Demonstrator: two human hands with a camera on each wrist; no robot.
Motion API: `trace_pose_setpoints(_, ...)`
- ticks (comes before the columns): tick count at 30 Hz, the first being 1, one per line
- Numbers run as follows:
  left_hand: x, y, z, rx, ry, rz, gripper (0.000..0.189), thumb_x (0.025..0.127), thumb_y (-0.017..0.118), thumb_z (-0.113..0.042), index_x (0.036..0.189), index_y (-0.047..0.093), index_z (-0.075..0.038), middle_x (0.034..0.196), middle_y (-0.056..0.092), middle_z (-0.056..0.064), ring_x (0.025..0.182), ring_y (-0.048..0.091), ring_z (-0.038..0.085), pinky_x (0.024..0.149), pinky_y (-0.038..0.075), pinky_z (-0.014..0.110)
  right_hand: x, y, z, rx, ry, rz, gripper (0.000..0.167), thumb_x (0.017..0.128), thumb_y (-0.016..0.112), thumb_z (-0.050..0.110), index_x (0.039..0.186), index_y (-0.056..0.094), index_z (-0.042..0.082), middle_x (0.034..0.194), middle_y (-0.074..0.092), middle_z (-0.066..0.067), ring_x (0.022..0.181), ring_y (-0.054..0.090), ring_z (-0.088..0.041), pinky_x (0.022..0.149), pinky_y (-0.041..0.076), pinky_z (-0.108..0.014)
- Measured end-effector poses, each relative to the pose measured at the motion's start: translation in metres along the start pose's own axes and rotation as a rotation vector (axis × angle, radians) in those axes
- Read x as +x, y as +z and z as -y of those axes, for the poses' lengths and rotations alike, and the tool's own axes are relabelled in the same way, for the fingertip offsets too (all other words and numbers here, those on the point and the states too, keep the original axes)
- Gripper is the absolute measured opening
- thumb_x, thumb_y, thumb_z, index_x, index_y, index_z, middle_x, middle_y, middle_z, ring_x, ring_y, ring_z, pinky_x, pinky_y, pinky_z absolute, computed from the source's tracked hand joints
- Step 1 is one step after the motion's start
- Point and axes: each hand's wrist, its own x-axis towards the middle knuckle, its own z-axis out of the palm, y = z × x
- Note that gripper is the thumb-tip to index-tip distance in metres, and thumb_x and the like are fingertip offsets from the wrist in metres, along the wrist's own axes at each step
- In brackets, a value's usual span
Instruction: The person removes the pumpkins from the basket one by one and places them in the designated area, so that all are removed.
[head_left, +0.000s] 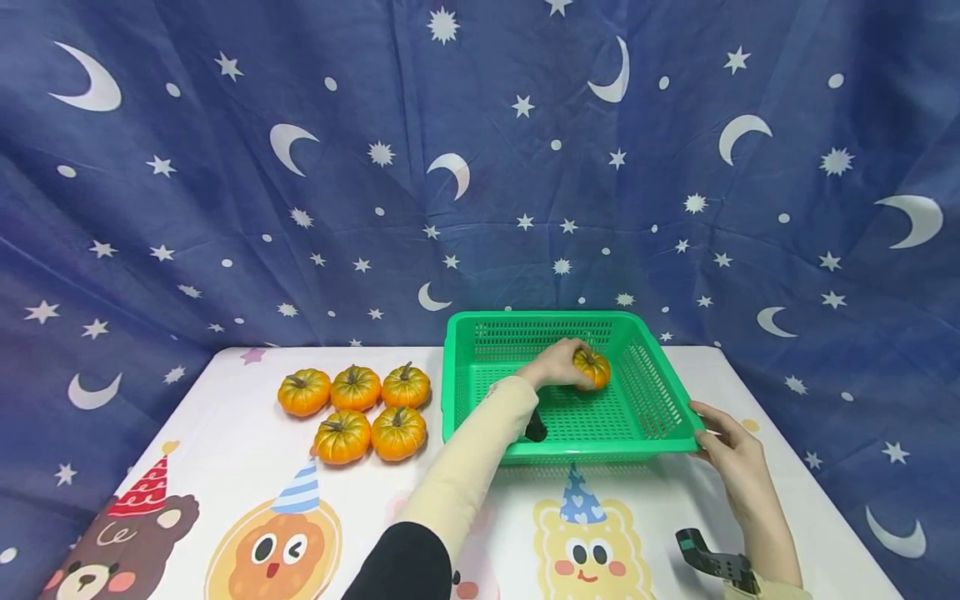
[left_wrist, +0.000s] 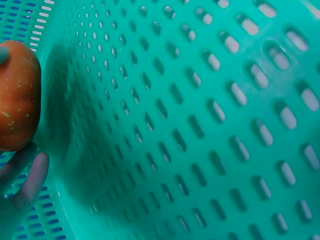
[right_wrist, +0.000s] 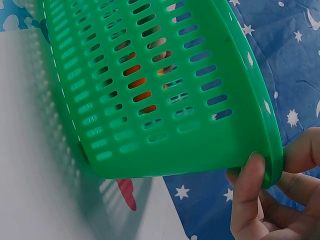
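Inside the green plastic basket (head_left: 573, 450), my left hand (head_left: 558, 364) grips a small orange pumpkin (head_left: 592, 369) toward the right side of the basket. The left wrist view shows that pumpkin (left_wrist: 19, 97) at its left edge, with fingers (left_wrist: 32, 180) below it and the perforated basket wall (left_wrist: 165, 135) filling most of the picture. My right hand (head_left: 731, 454) pinches the basket's rim at the near right corner. In the right wrist view, thumb and fingers (right_wrist: 248, 192) hold that corner from both sides, and orange shows through the slots.
Several more orange pumpkins (head_left: 342, 436) sit in two rows on the table left of the basket. The white tablecloth (head_left: 360, 517) has cartoon prints. A blue curtain (head_left: 360, 200) with moons and stars hangs behind the table. Dark camera mounts (head_left: 716, 564) sit on the wrists.
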Motion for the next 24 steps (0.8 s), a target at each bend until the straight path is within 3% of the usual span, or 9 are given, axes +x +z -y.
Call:
trace_pose_setpoints(6, -0.003, -0.004, -0.003, 0.056, 0.028, -0.023, 0.06, 0.079, 0.075, -0.032, 0.131, 0.052, -0.015, 0.121, 0.056, 0.005, 0.102, 0.055, 0.017, 0.08, 0.048, 0.024, -0.011, 0.002, 0.021, -0.021, 0.013, -0.001, 0.047, 0.096, 0.049, 0.015, 0.142, 0.045, 0.004, 0.114, 0.051, -0.002, 0.087, 0.055, -0.003, 0.073, 0.054, -0.018)
trace_pose_setpoints(11, -0.006, -0.009, -0.006, 0.07, 0.029, -0.034, 0.06, 0.078, 0.075, -0.031, 0.131, 0.052, -0.014, 0.121, 0.056, 0.005, 0.102, 0.055, 0.016, 0.079, 0.049, 0.023, -0.018, 0.003, 0.037, -0.069, 0.015, 0.015, 0.047, 0.098, 0.044, 0.013, 0.143, 0.041, 0.0, 0.123, 0.048, -0.009, 0.086, 0.053, 0.003, 0.074, 0.053, -0.015)
trace_pose_setpoints(20, -0.012, -0.017, -0.013, 0.101, 0.038, -0.041, 0.056, 0.081, 0.073, -0.033, 0.129, 0.051, -0.017, 0.12, 0.055, 0.004, 0.1, 0.052, 0.016, 0.078, 0.048, 0.026, -0.005, 0.0, 0.009, 0.018, -0.009, -0.005, 0.046, 0.096, 0.051, 0.017, 0.14, 0.048, 0.005, 0.114, 0.052, 0.0, 0.087, 0.057, -0.004, 0.071, 0.054, -0.016)
trace_pose_setpoints(24, -0.016, -0.021, -0.018, 0.103, 0.037, -0.054, 0.059, 0.079, 0.074, -0.033, 0.131, 0.05, -0.018, 0.12, 0.055, 0.003, 0.1, 0.051, 0.016, 0.078, 0.046, 0.026, -0.006, 0.0, 0.013, 0.004, -0.005, 0.013, 0.047, 0.097, 0.049, 0.016, 0.142, 0.045, 0.004, 0.117, 0.051, -0.003, 0.087, 0.057, -0.001, 0.073, 0.054, -0.017)
